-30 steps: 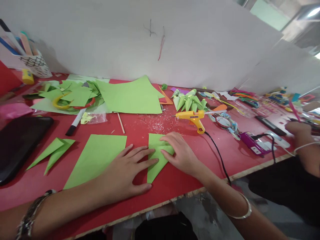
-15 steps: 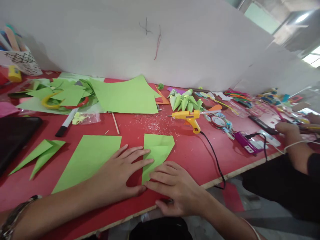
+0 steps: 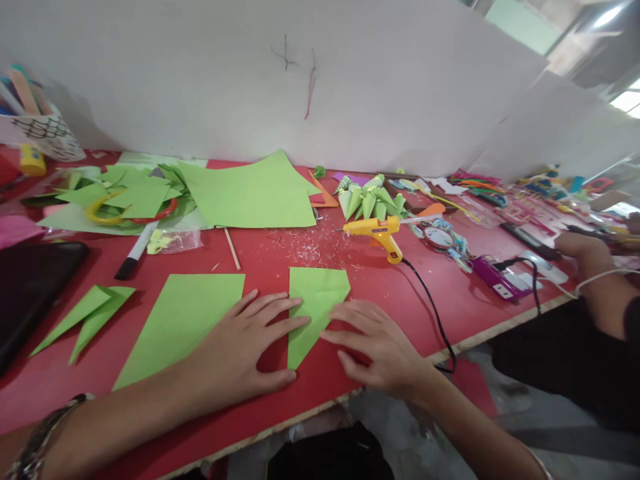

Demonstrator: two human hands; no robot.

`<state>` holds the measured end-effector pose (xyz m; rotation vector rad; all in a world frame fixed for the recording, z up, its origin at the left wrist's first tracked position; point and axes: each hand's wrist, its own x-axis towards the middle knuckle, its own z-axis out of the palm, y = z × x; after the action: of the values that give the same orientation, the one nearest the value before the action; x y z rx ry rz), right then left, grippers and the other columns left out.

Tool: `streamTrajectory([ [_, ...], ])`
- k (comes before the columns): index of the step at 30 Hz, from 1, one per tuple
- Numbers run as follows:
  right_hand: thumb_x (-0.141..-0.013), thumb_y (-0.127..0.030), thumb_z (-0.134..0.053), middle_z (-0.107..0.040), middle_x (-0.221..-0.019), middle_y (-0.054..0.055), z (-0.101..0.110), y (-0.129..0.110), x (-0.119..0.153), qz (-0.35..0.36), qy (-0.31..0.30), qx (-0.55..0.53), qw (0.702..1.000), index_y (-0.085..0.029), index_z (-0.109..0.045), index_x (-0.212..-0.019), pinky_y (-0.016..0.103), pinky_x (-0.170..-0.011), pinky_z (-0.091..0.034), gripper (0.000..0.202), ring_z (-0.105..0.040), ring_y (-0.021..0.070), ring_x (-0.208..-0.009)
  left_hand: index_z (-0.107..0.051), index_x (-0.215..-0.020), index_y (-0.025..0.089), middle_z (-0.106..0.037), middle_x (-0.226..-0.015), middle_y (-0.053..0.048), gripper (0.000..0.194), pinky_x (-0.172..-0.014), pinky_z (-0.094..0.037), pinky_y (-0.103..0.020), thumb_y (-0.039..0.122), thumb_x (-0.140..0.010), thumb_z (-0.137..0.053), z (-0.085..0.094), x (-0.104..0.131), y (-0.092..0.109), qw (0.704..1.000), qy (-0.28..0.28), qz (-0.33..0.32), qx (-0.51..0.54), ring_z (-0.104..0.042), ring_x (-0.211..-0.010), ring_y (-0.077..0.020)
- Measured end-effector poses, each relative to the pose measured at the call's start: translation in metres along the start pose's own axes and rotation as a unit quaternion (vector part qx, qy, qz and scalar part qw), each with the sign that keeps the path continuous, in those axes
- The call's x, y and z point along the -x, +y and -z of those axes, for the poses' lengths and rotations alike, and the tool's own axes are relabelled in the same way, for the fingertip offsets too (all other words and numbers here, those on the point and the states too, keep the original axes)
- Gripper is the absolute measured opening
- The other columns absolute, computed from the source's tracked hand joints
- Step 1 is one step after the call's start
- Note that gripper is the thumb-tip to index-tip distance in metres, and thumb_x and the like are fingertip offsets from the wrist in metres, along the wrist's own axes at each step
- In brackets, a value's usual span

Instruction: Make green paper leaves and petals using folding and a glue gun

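A folded piece of green paper (image 3: pixel 315 300) lies on the red tabletop in front of me, its lower end narrowing to a point. My left hand (image 3: pixel 260 333) is spread, two fingertips resting on the paper's left edge and the thumb near its bottom tip. Along the slanted right edge, the fingertips of my right hand (image 3: pixel 370 340) touch or nearly touch the paper, with the fingers apart. A larger flat green sheet (image 3: pixel 195 313) lies partly under my left forearm. Farther left are folded green paper pieces (image 3: pixel 93 313).
A yellow glue gun (image 3: pixel 377 233) with a black cord lies right of the paper, before several green paper cones (image 3: pixel 370 200). Green sheets (image 3: pixel 255 193) and scraps lie at the back. A marker (image 3: pixel 137 250) and black tablet-like object (image 3: pixel 35 293) are left. Another person's arm (image 3: pixel 600 267) is far right.
My right hand has slid up and right along the slanted edge, uncovering the paper's lower tip. My left hand stays in place on the paper.
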<state>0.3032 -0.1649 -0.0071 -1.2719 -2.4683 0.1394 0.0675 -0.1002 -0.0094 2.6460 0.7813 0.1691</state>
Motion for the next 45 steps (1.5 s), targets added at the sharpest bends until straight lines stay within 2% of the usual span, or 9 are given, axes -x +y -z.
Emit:
streamTrajectory([
  [7, -0.078, -0.022, -0.047, -0.058, -0.110, 0.006, 0.006, 0.031, 0.008, -0.085, 0.010, 0.045, 0.995, -0.022, -0.059, -0.107, 0.038, -0.090, -0.040, 0.032, -0.049, 0.0193, -0.105, -0.037, -0.127, 0.037, -0.035, -0.137, 0.001, 0.057, -0.103, -0.018, -0.049, 0.058, -0.075, -0.044, 0.003, 0.000, 0.001, 1.000, -0.011, 0.000, -0.007, -0.031, -0.124, -0.0255],
  [12, -0.077, -0.020, -0.046, -0.061, -0.105, 0.009, 0.010, 0.045, 0.004, -0.096, 0.028, 0.104, 0.990, -0.018, -0.061, -0.104, 0.042, -0.090, -0.040, 0.030, -0.053, 0.0218, -0.101, -0.039, -0.126, 0.035, -0.038, -0.135, 0.001, 0.055, -0.104, -0.017, -0.047, 0.054, -0.075, -0.046, 0.004, 0.001, 0.002, 1.000, 0.014, -0.009, -0.012, -0.034, -0.122, -0.0247],
  [15, -0.078, -0.018, -0.044, -0.060, -0.107, 0.011, 0.010, 0.037, -0.002, -0.098, 0.043, 0.120, 0.987, -0.016, -0.059, -0.105, 0.043, -0.090, -0.039, 0.031, -0.053, 0.0224, -0.100, -0.040, -0.125, 0.034, -0.040, -0.133, 0.000, 0.056, -0.104, -0.019, -0.045, 0.051, -0.073, -0.050, 0.006, 0.000, 0.004, 1.000, 0.019, -0.018, -0.018, -0.035, -0.121, -0.0249],
  [21, -0.079, -0.019, -0.045, -0.051, -0.120, 0.007, 0.006, 0.010, -0.013, -0.068, 0.003, 0.004, 0.998, -0.019, -0.042, -0.123, 0.037, -0.097, -0.031, 0.044, -0.044, 0.0174, -0.112, -0.041, -0.126, 0.030, -0.043, -0.130, -0.003, 0.057, -0.098, -0.029, -0.040, 0.049, -0.073, -0.050, 0.019, -0.003, 0.006, 0.998, 0.008, -0.030, -0.049, -0.040, -0.117, -0.0255],
  [26, -0.079, -0.019, -0.046, -0.056, -0.107, 0.008, 0.006, 0.004, -0.011, -0.109, -0.007, -0.029, 0.994, -0.020, -0.048, -0.115, 0.037, -0.085, -0.034, 0.036, -0.048, 0.0200, -0.100, -0.035, -0.129, 0.026, -0.046, -0.128, -0.004, 0.058, -0.096, -0.030, -0.037, 0.051, -0.077, -0.045, 0.029, -0.002, 0.012, 0.996, -0.010, -0.011, -0.083, -0.043, -0.113, -0.0228],
  [31, -0.081, -0.015, -0.042, -0.058, -0.089, 0.003, 0.008, -0.004, -0.016, -0.164, 0.015, -0.155, 0.974, -0.021, -0.047, -0.111, 0.033, -0.078, -0.035, 0.032, -0.053, 0.0141, -0.078, -0.034, -0.129, 0.021, -0.048, -0.124, -0.009, 0.056, -0.090, -0.033, -0.039, 0.043, -0.079, -0.047, 0.027, -0.006, 0.032, 0.980, 0.044, -0.012, -0.193, -0.043, -0.110, -0.0264],
  [35, -0.082, -0.017, -0.041, -0.053, -0.079, 0.000, 0.015, -0.017, -0.022, -0.194, 0.053, -0.248, 0.947, -0.020, -0.047, -0.108, 0.027, -0.072, -0.039, 0.027, -0.051, 0.0108, -0.068, -0.043, -0.121, 0.020, -0.057, -0.106, -0.010, 0.035, -0.073, -0.039, -0.033, 0.022, -0.086, -0.038, 0.029, -0.015, 0.051, 0.961, 0.068, -0.016, -0.266, -0.052, -0.093, -0.0230],
  [39, -0.081, -0.021, -0.044, -0.053, -0.093, 0.003, 0.031, -0.026, -0.017, -0.144, 0.070, -0.282, 0.946, -0.021, -0.046, -0.109, 0.029, -0.080, -0.040, 0.028, -0.052, 0.0139, -0.087, -0.054, -0.100, 0.018, -0.058, -0.089, -0.007, 0.025, -0.061, -0.041, -0.029, 0.010, -0.084, -0.036, 0.032, -0.017, 0.048, 0.955, 0.084, 0.005, -0.284, -0.055, -0.077, -0.0188],
  [45, -0.073, -0.032, -0.060, -0.040, -0.122, 0.009, 0.034, -0.017, -0.005, -0.001, 0.067, -0.155, 0.986, -0.021, -0.042, -0.120, 0.037, -0.096, -0.032, 0.052, -0.036, 0.0207, -0.114, -0.052, -0.103, 0.018, -0.060, -0.101, -0.005, 0.021, -0.066, -0.044, -0.025, 0.019, -0.087, -0.037, 0.023, -0.010, 0.016, 0.961, 0.205, -0.063, -0.175, -0.058, -0.083, -0.0158],
])
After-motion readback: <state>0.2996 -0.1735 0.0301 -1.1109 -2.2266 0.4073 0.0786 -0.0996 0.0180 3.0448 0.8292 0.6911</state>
